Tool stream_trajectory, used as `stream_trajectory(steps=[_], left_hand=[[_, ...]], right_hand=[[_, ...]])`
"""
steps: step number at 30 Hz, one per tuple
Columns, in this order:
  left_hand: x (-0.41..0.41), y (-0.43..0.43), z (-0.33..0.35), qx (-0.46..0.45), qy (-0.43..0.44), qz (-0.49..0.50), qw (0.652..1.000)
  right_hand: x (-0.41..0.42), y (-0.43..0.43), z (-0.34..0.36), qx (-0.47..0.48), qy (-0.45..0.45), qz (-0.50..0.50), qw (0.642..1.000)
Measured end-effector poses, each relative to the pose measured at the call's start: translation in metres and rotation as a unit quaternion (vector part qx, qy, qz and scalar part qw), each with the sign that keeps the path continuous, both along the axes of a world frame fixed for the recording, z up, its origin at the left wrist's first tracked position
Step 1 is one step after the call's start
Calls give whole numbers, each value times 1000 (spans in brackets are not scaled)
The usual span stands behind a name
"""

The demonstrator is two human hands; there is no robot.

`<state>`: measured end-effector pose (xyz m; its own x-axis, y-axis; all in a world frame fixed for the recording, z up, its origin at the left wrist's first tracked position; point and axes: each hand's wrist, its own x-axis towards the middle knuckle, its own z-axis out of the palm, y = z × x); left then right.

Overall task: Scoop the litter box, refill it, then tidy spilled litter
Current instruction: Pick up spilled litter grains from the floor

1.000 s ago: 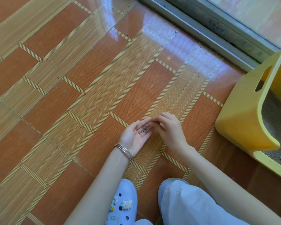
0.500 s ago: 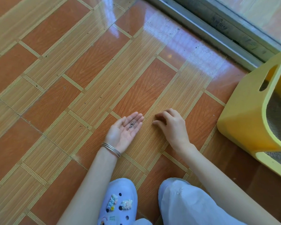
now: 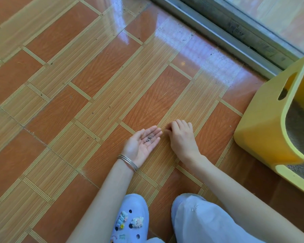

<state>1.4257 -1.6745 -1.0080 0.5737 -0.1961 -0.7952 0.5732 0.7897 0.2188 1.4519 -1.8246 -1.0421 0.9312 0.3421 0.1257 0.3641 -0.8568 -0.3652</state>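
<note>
Since a second earlier, the right hand (image 3: 182, 139) had been drawn off the left palm and set down on the floor (image 3: 77, 102) just beside it. The left hand (image 3: 140, 146) had been kept much where it was.

Nearest the camera, a pale clog with charms (image 3: 130, 218) and a light trouser leg (image 3: 200, 223) were seen, as of a person crouched. Thin bangles (image 3: 127, 160) were worn on the left wrist. The left hand was held flat and palm-up, fingers straight, and a small heap of dark litter grains (image 3: 149, 138) was carried across its fingers. The right hand was turned knuckles-up with its fingers (image 3: 178, 124) curled down to the tile. Whether a grain was pinched beneath them could not be told.

To the right, well apart from the hands, the yellow litter box (image 3: 263, 134) stood with grey litter (image 3: 300, 127) inside, so scooping and refilling were judged to be finished. The tidying step was judged to be in hand and well begun.

Farther out, a few dark specks (image 3: 92, 113) were left scattered on the tiles, and more lay near the door track (image 3: 218, 30). These, and the emptying of the palm, were judged to remain.
</note>
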Motion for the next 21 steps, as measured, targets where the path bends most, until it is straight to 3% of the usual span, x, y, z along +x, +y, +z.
stream_trajectory(steps=[3,7,11,21], left_hand=[[2,-12,3,5,5,-5,1000],[6,-14,4,-38,5,9,999],[6,1,-1,-34,2,20,999],[2,14,-3,-41,-1,41,998]], right_hand=[[-1,2,20,128,69,-1,989],[14,-13,27,194,63,-62,977],[34,-25,13,154,77,-84,981],[19,-24,3,104,49,11,993]])
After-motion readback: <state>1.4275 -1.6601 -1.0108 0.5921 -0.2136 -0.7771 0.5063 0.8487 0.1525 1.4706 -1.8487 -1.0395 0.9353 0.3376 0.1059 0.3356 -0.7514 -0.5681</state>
